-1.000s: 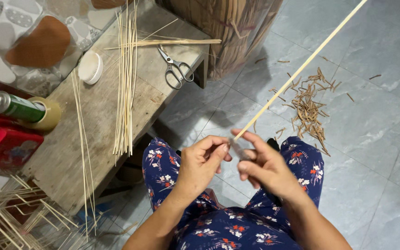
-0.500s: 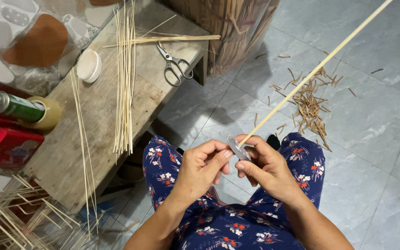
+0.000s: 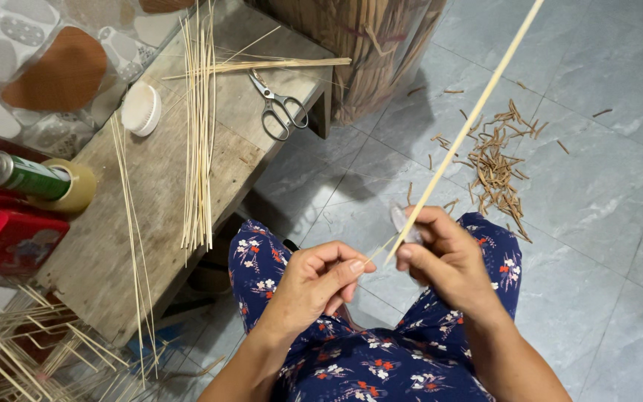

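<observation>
Your right hand (image 3: 448, 260) grips a long stick (image 3: 470, 119) by its near end, slanting it up and away over your lap. Your left hand (image 3: 314, 286) pinches a thin strip at that end. More sticks (image 3: 201, 126) and scissors (image 3: 277, 104) lie within reach on the counter (image 3: 91, 260).

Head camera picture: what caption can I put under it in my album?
Two hands, left and right, split a long bamboo strip beside a wooden bench.
</observation>
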